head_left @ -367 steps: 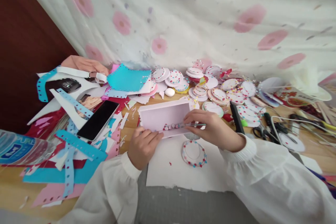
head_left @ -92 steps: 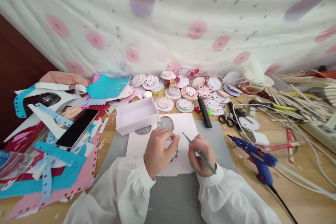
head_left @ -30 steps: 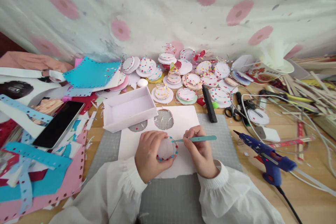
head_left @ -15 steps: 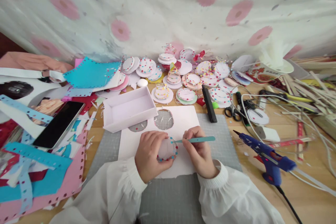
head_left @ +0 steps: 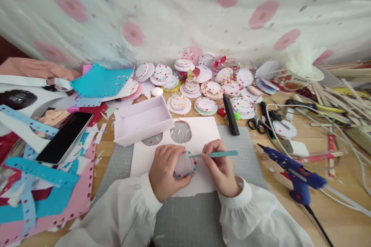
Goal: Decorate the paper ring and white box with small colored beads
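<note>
Curled around its left side, my left hand grips a round white paper disc whose rim carries red and blue dots. Part of the disc is hidden under the fingers. My right hand pinches a teal pair of tweezers, its thin tip touching or very near the disc's upper right rim. Both hands are over a white paper sheet with round holes cut in it, lying on a grey cutting mat.
A white open box stands at the sheet's upper left. Behind are several dotted paper discs. A blue glue gun, scissors and cables lie right; a phone and coloured paper scraps lie left.
</note>
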`<state>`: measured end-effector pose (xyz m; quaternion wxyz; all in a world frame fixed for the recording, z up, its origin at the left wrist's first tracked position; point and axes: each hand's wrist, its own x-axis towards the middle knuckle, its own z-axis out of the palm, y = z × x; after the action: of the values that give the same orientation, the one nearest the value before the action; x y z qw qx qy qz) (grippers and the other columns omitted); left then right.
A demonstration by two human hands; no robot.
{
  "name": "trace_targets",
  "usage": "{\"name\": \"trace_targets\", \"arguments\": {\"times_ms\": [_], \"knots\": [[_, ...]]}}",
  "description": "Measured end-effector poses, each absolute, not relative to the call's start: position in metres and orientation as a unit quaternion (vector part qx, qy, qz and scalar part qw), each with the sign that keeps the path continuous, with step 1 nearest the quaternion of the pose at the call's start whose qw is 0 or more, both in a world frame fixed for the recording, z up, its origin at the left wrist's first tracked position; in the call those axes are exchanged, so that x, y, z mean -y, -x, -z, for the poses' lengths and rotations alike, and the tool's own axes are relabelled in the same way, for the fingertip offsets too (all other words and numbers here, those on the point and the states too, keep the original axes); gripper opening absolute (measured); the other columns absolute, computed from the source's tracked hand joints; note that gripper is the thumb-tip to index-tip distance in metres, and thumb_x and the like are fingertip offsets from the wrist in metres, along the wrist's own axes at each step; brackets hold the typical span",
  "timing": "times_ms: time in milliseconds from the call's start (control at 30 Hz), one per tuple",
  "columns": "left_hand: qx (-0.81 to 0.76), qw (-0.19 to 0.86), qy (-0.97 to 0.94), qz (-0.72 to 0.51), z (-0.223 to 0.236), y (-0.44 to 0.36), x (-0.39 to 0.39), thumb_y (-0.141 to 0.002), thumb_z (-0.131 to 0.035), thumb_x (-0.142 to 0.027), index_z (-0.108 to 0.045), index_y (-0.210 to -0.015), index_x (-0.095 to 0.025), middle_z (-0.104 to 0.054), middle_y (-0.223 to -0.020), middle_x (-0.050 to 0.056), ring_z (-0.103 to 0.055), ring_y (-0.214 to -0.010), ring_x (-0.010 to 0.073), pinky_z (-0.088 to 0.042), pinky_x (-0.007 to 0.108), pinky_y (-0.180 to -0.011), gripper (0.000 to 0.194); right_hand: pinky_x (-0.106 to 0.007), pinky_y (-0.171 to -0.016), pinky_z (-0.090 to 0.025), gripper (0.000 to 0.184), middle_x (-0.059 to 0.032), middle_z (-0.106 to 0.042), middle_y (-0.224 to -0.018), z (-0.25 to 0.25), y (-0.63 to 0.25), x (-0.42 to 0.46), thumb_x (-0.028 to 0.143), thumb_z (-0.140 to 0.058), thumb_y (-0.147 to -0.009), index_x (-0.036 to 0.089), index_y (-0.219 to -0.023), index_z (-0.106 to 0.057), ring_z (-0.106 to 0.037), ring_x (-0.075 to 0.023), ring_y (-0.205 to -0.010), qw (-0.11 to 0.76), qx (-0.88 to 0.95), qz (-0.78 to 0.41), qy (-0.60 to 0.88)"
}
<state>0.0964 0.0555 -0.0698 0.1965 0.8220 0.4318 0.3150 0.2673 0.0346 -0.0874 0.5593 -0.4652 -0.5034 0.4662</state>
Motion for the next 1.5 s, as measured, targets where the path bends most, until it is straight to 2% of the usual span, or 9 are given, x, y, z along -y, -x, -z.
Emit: {"name": "trace_targets", "arguments": {"times_ms": [1500], "knots": [[-0.419,0.192,-0.83,-0.313,0.0707,-0.096,-0.0553,-0.063,-0.068,-0.022,-0.054,-0.102,-0.019,-0.066,-0.1,0.01,-0.06,-0.095,0.0285,-0.046,0.045,-0.083,0.042,-0.025,-0.055,-0.029,0.013,0.0032,-0.04,-0.07,0.0843,-0.2668,-0.0374,0.027,-0.054,-0.086,0.022,-0.081,-0.043,-0.036,-0.0111,-0.06,0.566,0.456,-0.511,0.459]]}}
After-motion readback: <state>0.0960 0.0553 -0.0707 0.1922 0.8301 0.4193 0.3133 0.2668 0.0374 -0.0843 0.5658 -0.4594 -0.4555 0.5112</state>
